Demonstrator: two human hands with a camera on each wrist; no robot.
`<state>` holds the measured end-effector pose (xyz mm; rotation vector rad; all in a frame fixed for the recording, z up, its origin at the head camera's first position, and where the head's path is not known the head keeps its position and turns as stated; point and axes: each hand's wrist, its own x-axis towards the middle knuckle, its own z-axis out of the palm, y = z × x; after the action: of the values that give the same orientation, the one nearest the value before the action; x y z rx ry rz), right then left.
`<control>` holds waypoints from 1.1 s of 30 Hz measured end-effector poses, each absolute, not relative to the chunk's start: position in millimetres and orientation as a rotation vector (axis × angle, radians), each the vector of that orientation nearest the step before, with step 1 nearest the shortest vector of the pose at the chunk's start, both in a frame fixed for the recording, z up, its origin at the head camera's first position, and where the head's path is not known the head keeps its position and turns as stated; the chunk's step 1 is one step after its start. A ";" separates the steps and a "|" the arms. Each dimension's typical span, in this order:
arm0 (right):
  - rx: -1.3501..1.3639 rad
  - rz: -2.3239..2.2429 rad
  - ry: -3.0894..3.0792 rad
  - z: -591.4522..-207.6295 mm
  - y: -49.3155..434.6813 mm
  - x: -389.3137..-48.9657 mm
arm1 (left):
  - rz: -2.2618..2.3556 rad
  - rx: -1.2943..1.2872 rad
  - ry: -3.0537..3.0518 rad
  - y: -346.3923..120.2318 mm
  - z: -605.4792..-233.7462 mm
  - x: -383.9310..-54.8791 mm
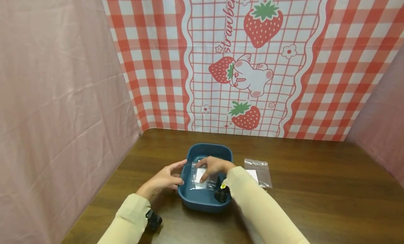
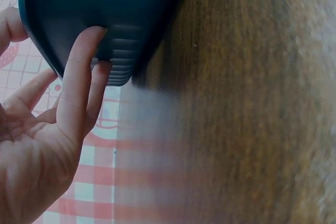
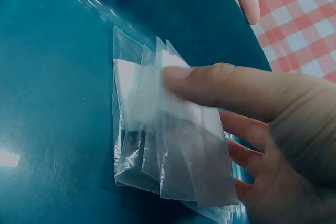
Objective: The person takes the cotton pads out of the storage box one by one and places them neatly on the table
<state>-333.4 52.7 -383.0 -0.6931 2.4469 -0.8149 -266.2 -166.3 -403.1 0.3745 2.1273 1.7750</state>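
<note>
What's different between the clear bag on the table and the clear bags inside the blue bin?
The bags in the bin overlap, several together; the bag on the table lies flat, partly hidden by a sleeve. The right hand pinches the bags in the bin; no hand touches the bag on the table. Both are clear plastic with something white showing.

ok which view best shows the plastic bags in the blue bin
Right wrist: clear plastic bags fill its middle, overlapping edges distinct. Head shows them small, partly behind the right hand; left wrist shows none, facing the blue bin from outside.
</note>
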 end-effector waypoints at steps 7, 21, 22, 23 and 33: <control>-0.783 -0.712 2.422 -378.9 54.2 -334.7 | 1.770 0.372 2.145 -166.5 -403.3 -266.3; -0.761 -0.817 2.481 -375.2 54.1 -331.1 | 1.770 0.345 2.152 -165.3 -400.0 -264.8; -0.768 -0.827 2.488 -374.2 53.9 -331.2 | 1.771 0.345 2.153 -165.5 -400.0 -265.0; -0.775 -0.835 2.495 -372.9 53.8 -331.4 | 1.773 0.346 2.153 -165.7 -400.0 -265.2; -0.838 -0.880 2.528 -358.6 58.1 -330.2 | 1.806 0.371 2.119 -166.3 -406.7 -265.7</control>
<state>-330.2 58.1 -358.6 -0.8376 2.5276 -0.8797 -265.7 -166.3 -406.7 0.3708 2.1188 1.8059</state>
